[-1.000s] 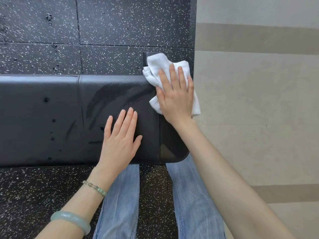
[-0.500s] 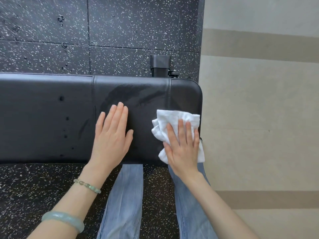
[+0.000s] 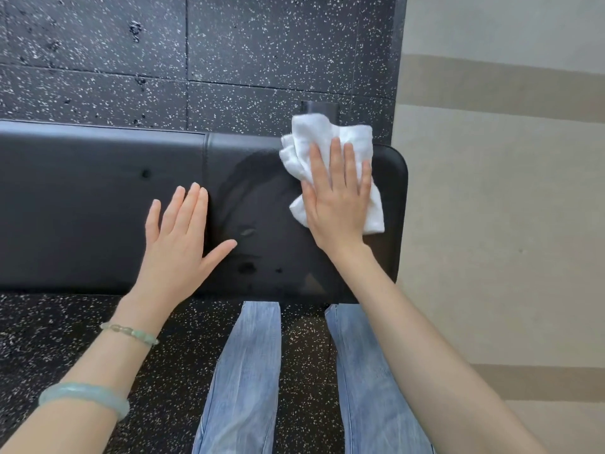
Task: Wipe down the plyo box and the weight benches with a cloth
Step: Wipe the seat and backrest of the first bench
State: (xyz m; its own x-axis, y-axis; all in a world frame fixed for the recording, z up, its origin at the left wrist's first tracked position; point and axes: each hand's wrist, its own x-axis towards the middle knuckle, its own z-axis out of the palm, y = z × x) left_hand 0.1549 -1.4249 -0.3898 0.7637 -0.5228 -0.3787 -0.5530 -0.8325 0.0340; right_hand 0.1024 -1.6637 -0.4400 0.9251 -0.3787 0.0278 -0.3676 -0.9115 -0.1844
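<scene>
There is only one view, from a camera on the person's head. It looks steeply down, almost vertically, on the long black padded weight bench [image 3: 98,208], which crosses the picture from left to right. The camera is near: the bench fills the middle band. Beyond the bench lies black speckled rubber floor [image 3: 262,44], past its right end pale beige floor [image 3: 491,224], and at its near side are blue denim legs [image 3: 248,371].

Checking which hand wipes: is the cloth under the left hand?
No, the cloth lies under the right hand; the left hand rests bare on the bench pad.
</scene>
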